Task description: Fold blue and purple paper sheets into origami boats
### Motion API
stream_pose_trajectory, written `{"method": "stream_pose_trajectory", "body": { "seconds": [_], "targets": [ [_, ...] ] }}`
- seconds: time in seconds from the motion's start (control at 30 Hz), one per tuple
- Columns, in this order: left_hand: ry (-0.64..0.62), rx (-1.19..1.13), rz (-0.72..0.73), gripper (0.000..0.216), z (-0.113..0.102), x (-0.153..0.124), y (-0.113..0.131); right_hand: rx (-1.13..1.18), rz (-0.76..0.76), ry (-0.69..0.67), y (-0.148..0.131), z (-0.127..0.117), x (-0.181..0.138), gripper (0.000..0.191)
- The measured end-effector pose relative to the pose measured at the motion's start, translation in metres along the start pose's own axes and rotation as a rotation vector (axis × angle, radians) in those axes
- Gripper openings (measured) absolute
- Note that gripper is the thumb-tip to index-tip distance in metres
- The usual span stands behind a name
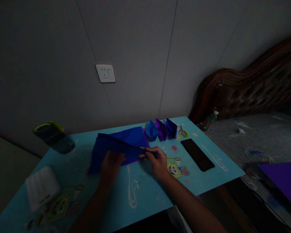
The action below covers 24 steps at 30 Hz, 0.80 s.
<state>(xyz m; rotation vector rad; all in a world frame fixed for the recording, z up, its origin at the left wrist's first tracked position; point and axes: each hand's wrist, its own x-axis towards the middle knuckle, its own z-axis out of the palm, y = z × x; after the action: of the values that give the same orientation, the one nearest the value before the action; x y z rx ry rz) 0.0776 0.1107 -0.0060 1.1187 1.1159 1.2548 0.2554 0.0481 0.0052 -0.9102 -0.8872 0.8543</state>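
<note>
A dark blue sheet of paper [99,155], partly folded over, is raised off the table between my two hands. My right hand [157,160] pinches its right end between thumb and fingers. My left hand [111,165] is at the lower edge of the sheet, fingers curled against it; part of its grip is hidden in shadow. Under it lies another blue sheet [135,134], with a purple sheet [145,137] showing along its right edge. Beyond my right hand stand folded paper pieces: a blue one [151,130], a purple one [161,130] and a dark blue one [171,128].
The light blue table [150,194] meets the wall. On it are a black phone [197,154], small scissors [183,132], a white box-shaped device [42,187] and a tilted-looking dark cup [54,137]. Right of the table, a bed [232,129] holds a bottle [210,120] and purple paper [286,181].
</note>
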Motion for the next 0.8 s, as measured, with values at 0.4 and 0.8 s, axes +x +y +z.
{"method": "stream_pose_trajectory", "body": {
  "seconds": [0.4, 0.8],
  "targets": [
    [-0.029, 0.12, 0.34, 0.038, 0.0, -0.013, -0.009, -0.124, 0.055, 0.018, 0.0, 0.001, -0.003, 0.023],
    [0.169, 0.192, 0.425, 0.055, -0.008, -0.009, -0.019, 0.171, 0.545, 0.098, 0.01, 0.003, 0.01, 0.036]
  ]
}}
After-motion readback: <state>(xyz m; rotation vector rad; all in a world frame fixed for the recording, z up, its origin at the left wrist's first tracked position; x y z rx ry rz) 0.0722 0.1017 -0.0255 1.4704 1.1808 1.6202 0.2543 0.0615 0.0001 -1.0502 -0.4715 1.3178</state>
